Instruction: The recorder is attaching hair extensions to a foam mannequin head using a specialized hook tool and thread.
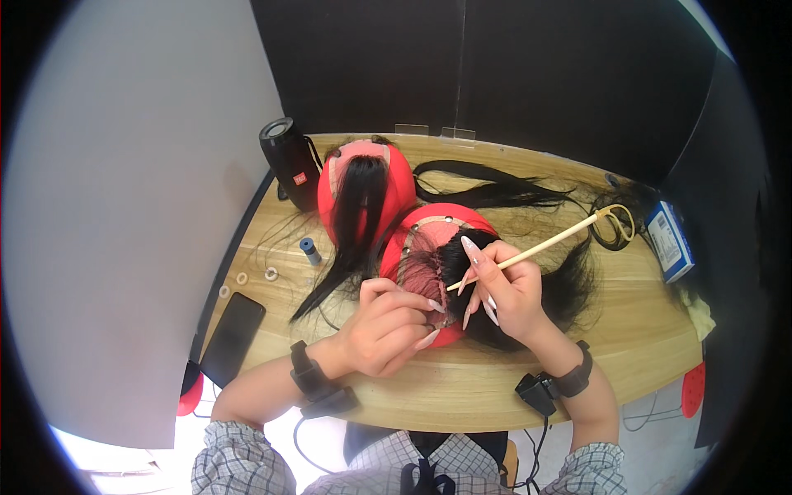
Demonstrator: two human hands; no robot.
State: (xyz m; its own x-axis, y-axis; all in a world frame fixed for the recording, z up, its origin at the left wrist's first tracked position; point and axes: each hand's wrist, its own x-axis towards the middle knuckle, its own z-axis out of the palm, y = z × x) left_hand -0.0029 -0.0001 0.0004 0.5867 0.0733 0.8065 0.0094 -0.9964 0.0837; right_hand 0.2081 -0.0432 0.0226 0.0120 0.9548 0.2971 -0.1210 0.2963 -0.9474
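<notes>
A red head block (474, 216) carries a mesh wig cap (423, 280) with black hair (459, 254) on its right side. Against the mesh's edge, my left hand (388, 324) is closed in a pinch; whatever lies between its fingertips is too fine to make out. My right hand (509, 289) grips a slim pale wig hook (549, 242) like a pen. Its lower end meets the cap beside my left fingertips, and the looped end points up to the right. Behind the block stands a second red head block (399, 175) with a long black hair piece hanging down its front.
A black speaker (289, 161) stands at the back left. Nearer lie a small blue spool (309, 250), several pale rings (271, 274) and a dark phone (233, 334). A hair bundle (487, 183) stretches behind the blocks; a blue-white box (670, 242) is at the right edge. Dark panels (577, 74) enclose the table.
</notes>
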